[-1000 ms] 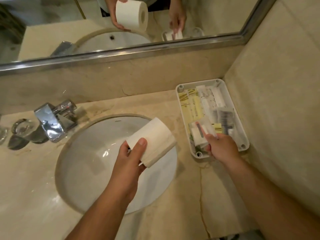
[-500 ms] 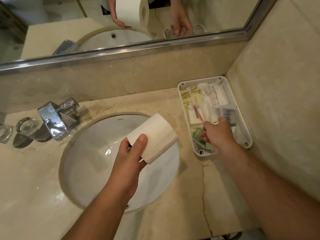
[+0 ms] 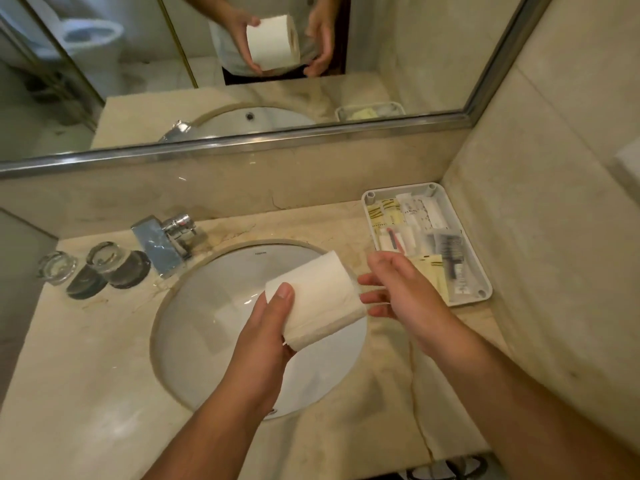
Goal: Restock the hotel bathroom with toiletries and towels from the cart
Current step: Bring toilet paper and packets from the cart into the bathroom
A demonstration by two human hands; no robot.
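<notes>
We see the left hand [image 3: 266,327] over the sink basin [image 3: 207,327], clamped on a white toilet roll [image 3: 317,296]. Its thumb lies across the roll's top and its fingers curl beneath. The roll hangs tilted above the basin's right half, clear of the bench [image 3: 86,358], with one flat end turned down toward us.

The right hand [image 3: 398,289] hovers over the basin's right rim, holding nothing. Its fingers [image 3: 372,280] are spread and nearly straight, just beside the roll's far end. We cannot tell whether they touch the paper.

Right of the basin, against the side wall, a white tray [image 3: 483,294] rests on the bench. It holds yellow sachets [image 3: 384,216], pale tubes [image 3: 419,213] and a dark packet [image 3: 450,251], lying flat and packed close together. The packet's print is too blurred for us to read.

Behind the basin's left edge stands a chrome tap [image 3: 162,240], its spout reaching toward the bowl. Farther left of the basin two glasses [image 3: 104,258] sit upside down on the bench, side by side. Above and behind the basin a mirror [image 3: 415,46] in a metal frame reflects both hands and the roll.
</notes>
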